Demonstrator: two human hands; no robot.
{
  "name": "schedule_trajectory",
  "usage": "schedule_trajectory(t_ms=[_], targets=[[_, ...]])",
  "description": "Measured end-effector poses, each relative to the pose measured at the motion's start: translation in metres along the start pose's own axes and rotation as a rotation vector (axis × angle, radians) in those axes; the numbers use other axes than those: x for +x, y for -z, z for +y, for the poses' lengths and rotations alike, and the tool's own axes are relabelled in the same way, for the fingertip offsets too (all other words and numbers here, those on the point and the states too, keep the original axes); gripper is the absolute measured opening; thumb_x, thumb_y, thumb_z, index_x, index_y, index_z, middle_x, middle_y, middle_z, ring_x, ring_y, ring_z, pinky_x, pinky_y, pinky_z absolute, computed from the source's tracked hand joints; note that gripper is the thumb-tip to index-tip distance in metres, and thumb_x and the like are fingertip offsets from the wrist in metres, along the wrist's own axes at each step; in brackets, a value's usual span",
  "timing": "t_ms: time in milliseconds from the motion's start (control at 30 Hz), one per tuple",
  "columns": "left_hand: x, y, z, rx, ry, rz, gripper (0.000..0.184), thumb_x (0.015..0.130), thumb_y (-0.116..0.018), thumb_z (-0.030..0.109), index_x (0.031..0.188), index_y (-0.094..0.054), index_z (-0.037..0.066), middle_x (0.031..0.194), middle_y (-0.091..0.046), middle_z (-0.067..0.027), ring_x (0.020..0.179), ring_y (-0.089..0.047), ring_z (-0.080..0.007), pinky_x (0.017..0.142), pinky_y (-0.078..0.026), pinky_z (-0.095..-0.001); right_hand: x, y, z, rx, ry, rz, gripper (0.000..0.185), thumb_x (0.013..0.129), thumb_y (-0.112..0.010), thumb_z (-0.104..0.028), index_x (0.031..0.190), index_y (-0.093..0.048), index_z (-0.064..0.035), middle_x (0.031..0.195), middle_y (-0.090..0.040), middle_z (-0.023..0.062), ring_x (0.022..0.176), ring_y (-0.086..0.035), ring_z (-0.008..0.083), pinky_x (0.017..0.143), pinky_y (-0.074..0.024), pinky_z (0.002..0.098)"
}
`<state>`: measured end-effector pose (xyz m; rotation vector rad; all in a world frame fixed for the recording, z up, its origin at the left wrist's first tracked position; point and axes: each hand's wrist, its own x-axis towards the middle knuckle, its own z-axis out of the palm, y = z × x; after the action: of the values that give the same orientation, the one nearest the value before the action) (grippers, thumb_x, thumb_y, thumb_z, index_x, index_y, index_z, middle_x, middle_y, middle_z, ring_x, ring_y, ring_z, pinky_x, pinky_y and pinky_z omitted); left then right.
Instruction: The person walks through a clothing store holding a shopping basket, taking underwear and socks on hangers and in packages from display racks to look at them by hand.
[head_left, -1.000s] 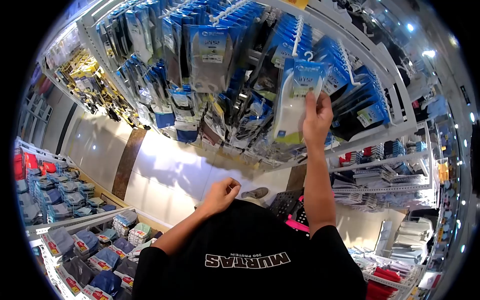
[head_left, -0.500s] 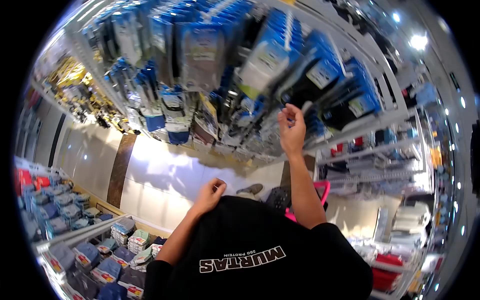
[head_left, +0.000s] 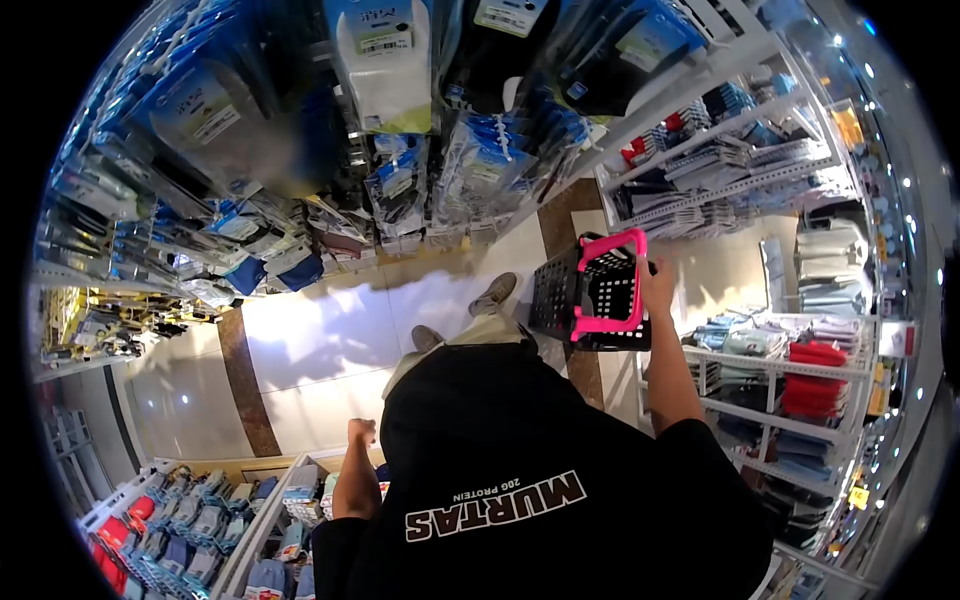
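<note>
My right hand (head_left: pixel 657 287) is closed at the right side of a black shopping basket (head_left: pixel 612 292) with pink handles, beside the handle bar; the fingertips are partly hidden. Perforated walls show inside the basket. Low on my left side, my left hand (head_left: pixel 362 431) hangs with curled fingers and nothing visible in it, close to the shelf of folded packs. Packaged socks (head_left: pixel 390 70) with blue header cards hang on hooks in front of me, out of contact with both hands.
Sock racks run along the far side. To the right stands a white shelf unit (head_left: pixel 730 160) with hanging packs and folded red goods (head_left: pixel 815 380). A display of boxed folded goods (head_left: pixel 190 520) is at lower left. My shoes (head_left: pixel 494 291) stand on the tiled floor (head_left: pixel 320 340).
My right hand has left the hanging socks and moved down and right to the basket. My left hand has dropped lower. The view has shifted, showing more of the basket and my shoes.
</note>
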<state>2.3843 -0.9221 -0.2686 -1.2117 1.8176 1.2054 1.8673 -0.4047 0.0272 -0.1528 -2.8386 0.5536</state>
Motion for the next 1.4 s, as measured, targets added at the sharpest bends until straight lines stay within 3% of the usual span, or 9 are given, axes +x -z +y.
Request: schedule_trajectory(t_ms=[33,133,267,500,633,833,933,1067,1400], targets=[[-0.006,0.004,0.005,0.012,-0.003,0.093,0.024,0.091,-0.061,0.023,0.092,-0.066,0.0,0.065,-0.064,-0.0101,0.048,-0.06,-0.0208,0.039,-0.044,-0.0333,-0.002,-0.008,0.011,0.348,-0.175,-0.21,0.048,0.09,-0.062,-0.037,0.119,-0.055,0.001,0.106,-0.065,0.0253,0.1,-0.06,0.0447,0.089,-0.0464,0.0487],[-0.025,0.017,0.05,-0.428,0.035,0.131,0.026,0.091,-0.06,0.023,0.094,-0.066,-0.003,0.072,-0.066,-0.0106,0.05,-0.061,-0.0186,0.041,-0.045,-0.0306,-0.021,-0.02,0.001,0.117,-0.179,-0.282,0.046,0.09,-0.061,-0.033,0.124,-0.052,-0.003,0.106,-0.066,0.0271,0.099,-0.062,0.046,0.088,-0.0475,0.0503],[-0.02,0.029,0.117,-0.569,-0.138,0.17,0.032,0.093,-0.06,0.024,0.106,-0.063,-0.005,0.086,-0.069,-0.0121,0.061,-0.065,-0.0171,0.048,-0.047,-0.0277,-0.018,-0.03,0.016,0.063,-0.006,-0.223,0.04,0.09,-0.06,-0.025,0.123,-0.051,-0.0044,0.107,-0.065,0.0269,0.101,-0.061,0.0467,0.088,-0.0469,0.0526],[-0.033,0.03,0.188,-0.696,-0.242,0.201,0.031,0.094,-0.059,0.025,0.107,-0.064,-0.003,0.084,-0.068,-0.0096,0.061,-0.063,-0.0152,0.051,-0.046,-0.0272,-0.023,-0.016,-0.007,0.26,-0.194,-0.391,0.028,0.087,-0.062,-0.015,0.108,-0.052,-0.0009,0.083,-0.061,0.0175,0.064,-0.065,0.029,0.049,-0.0509,0.0404],[-0.028,0.008,0.149,-0.707,-0.209,0.217,0.028,0.093,-0.061,0.021,0.098,-0.065,-0.006,0.083,-0.068,-0.0121,0.064,-0.064,-0.018,0.056,-0.052,-0.0295,-0.025,-0.025,0.001,0.27,-0.198,-0.431,0.021,0.086,-0.064,-0.015,0.096,-0.051,-0.0016,0.074,-0.059,0.0141,0.052,-0.06,0.026,0.044,-0.0476,0.0375],[-0.04,-0.011,0.064,-0.627,0.023,0.218,0.026,0.089,-0.06,0.018,0.094,-0.065,-0.006,0.07,-0.064,-0.0097,0.053,-0.06,-0.0172,0.049,-0.048,-0.0299,-0.048,-0.037,0.032,0.247,-0.119,-0.456,0.017,0.087,-0.06,-0.015,0.096,-0.052,-0.0023,0.084,-0.059,0.0166,0.078,-0.064,0.0327,0.069,-0.0508,0.041],[-0.049,-0.016,0.042,-0.699,0.111,0.212,0.022,0.089,-0.058,0.018,0.094,-0.064,-0.003,0.07,-0.063,-0.0078,0.05,-0.058,-0.0163,0.042,-0.042,-0.0296,-0.061,-0.04,0.022,0.305,0.01,-0.469,0.01,0.094,-0.055,-0.012,0.096,-0.047,-0.0062,0.066,-0.051,0.0049,0.04,-0.048,0.0138,0.033,-0.0407,0.0294],[-0.055,-0.001,0.06,-0.583,0.142,0.18,0.022,0.09,-0.058,0.019,0.095,-0.063,-0.001,0.073,-0.064,-0.0075,0.05,-0.059,-0.0168,0.041,-0.041,-0.028,-0.078,-0.022,-0.021,0.214,0.142,-0.424,0.017,0.084,-0.063,-0.017,0.09,-0.057,-0.0025,0.078,-0.062,0.0159,0.076,-0.064,0.0341,0.07,-0.0497,0.043],[-0.043,0.055,0.281,-0.42,-0.479,0.076,0.033,0.092,-0.063,0.025,0.106,-0.064,-0.005,0.088,-0.07,-0.0139,0.067,-0.066,-0.0175,0.057,-0.051,-0.0294,-0.091,-0.001,-0.069,0.409,-0.162,-0.464,0.028,0.082,-0.067,-0.025,0.097,-0.063,-0.0016,0.089,-0.068,0.02,0.088,-0.066,0.0383,0.078,-0.0508,0.0434]])
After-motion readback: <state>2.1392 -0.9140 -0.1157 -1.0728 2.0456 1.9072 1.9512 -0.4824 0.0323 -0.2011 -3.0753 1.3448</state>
